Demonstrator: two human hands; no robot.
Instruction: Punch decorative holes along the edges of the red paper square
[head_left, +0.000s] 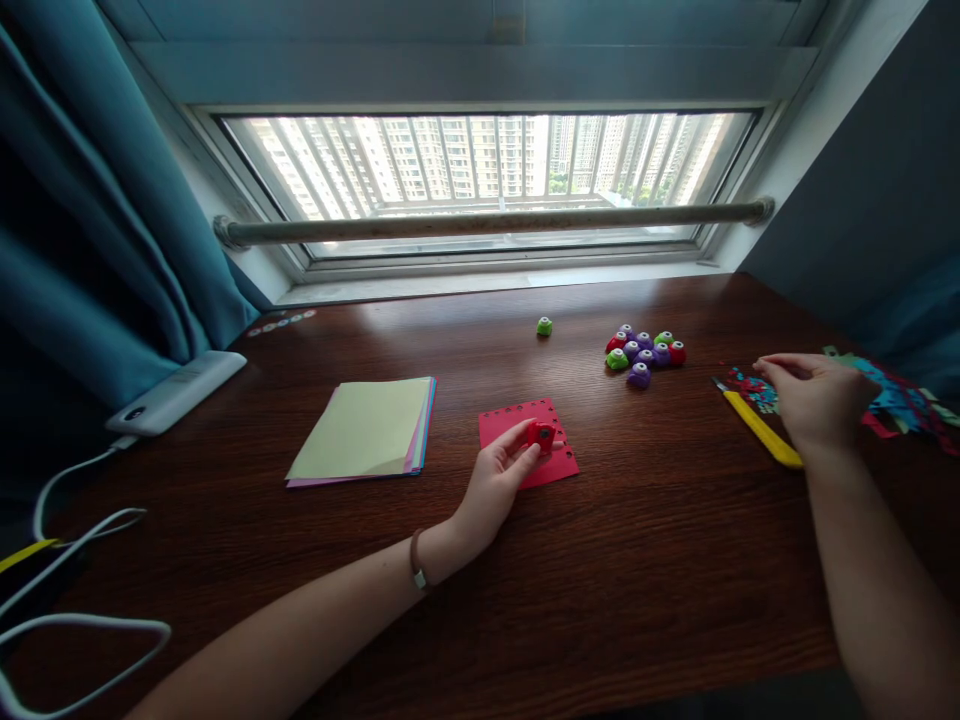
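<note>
Nearest me, both forearms reach out over the dark wooden bench [645,560]. Left hand [495,488] has its grip closed on a small red punch [541,434] sitting on the red paper [559,462], whose far edge already shows a row of holes. I judge the punch should sit square to the edge and be pressed straight down. Right hand [814,400] pinches at the paper scraps [900,400], beside a yellow knife [761,432]. More punches [645,352] cluster beyond; a paper stack [364,430] lies left, under the window [487,170].
</note>
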